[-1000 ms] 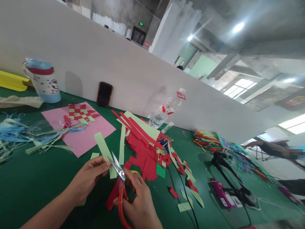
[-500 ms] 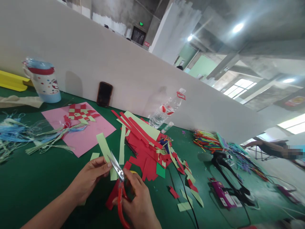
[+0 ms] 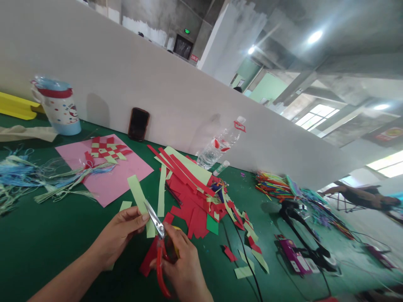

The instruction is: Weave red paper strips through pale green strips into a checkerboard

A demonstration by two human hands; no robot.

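Observation:
My left hand [image 3: 118,235] pinches the near end of a light green paper strip [image 3: 138,195] that slants up and away over the green table. My right hand [image 3: 182,264] grips red-handled scissors [image 3: 159,247]; their silver blades lie along the strip's right edge, close to my left thumb. A heap of red and green paper strips [image 3: 192,193] lies just beyond both hands.
A pink sheet [image 3: 126,174] with a red-and-green woven patch [image 3: 107,151] lies at left, beside blue and green threads [image 3: 28,180]. A mug [image 3: 58,107], a dark phone [image 3: 137,123], a plastic bottle [image 3: 220,144], black cables [image 3: 242,260] and coloured sticks [image 3: 273,186] stand farther off. Another person's arm [image 3: 362,195] shows far right.
The scissor blades have closed further along the green strip. Both hands have stayed almost in place.

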